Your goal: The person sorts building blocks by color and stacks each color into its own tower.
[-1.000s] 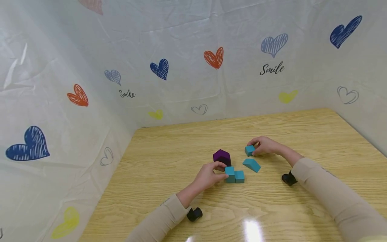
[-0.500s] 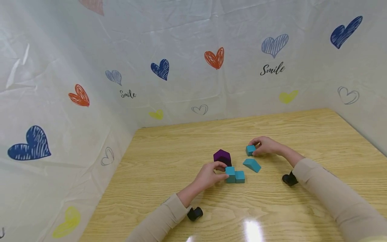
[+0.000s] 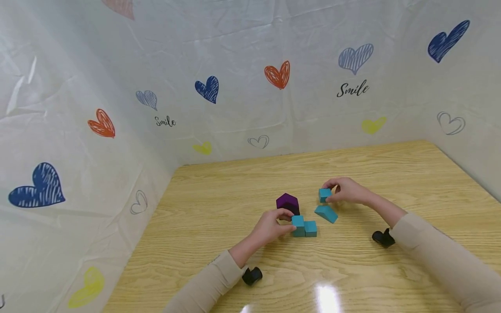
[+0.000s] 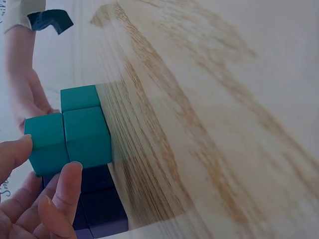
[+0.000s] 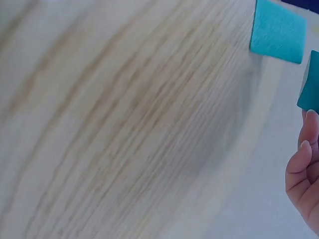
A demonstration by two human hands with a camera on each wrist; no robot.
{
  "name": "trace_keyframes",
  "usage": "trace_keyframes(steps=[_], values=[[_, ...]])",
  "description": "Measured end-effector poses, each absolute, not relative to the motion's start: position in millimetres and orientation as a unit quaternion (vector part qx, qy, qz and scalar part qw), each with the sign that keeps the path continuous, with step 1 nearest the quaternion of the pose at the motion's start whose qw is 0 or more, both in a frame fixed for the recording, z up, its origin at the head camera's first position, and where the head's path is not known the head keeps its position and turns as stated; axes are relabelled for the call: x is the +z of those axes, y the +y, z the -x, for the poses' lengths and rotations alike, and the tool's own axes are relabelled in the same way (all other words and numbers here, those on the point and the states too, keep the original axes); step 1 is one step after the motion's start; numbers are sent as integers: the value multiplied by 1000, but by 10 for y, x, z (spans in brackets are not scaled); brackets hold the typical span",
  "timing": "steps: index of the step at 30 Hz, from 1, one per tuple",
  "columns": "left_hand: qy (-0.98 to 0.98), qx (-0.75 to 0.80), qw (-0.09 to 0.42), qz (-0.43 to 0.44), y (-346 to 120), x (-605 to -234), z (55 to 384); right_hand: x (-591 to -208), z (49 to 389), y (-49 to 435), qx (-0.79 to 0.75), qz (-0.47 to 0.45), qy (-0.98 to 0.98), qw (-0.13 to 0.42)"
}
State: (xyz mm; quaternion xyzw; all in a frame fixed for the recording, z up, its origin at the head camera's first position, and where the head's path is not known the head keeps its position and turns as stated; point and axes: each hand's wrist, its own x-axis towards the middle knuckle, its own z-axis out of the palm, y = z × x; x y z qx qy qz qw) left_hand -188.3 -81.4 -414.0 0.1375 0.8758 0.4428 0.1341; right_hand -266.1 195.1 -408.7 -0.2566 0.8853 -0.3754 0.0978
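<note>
My left hand (image 3: 270,227) pinches the taller end of a light blue block piece (image 3: 298,226) between thumb and fingers. Its lower cube-shaped end (image 3: 311,229) sticks out to the right. In the left wrist view, the thumb and a fingertip press on the teal faces (image 4: 46,142) of this piece. Close behind it stands a dark purple block piece (image 3: 287,202), partly hidden by the left fingers. Further right, my right hand (image 3: 346,190) pinches a small light blue block (image 3: 325,195) by its right side. Just in front of that lies a light blue wedge-like block (image 3: 326,213).
The blocks sit mid-table on a light wood tabletop (image 3: 219,191). A white sheet (image 3: 235,52) printed with hearts and "Smile" hangs behind and at the sides. Black wrist-worn devices (image 3: 252,276) show under both sleeves.
My right wrist and sleeve have swung slightly right and toward me, with the pinched block turning a little and shifting slightly right. My left hand and the other blocks stay put.
</note>
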Motion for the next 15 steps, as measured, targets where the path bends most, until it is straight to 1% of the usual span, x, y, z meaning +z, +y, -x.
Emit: trace_keyframes(steps=[8, 15], values=[[878, 439, 130, -140, -816, -4148, 1881, -3948, 2389, 1838, -375, 270, 882, 93], [878, 438, 130, -139, -812, -4144, 1883, -3958, 2237, 1774, -373, 282, 880, 78]])
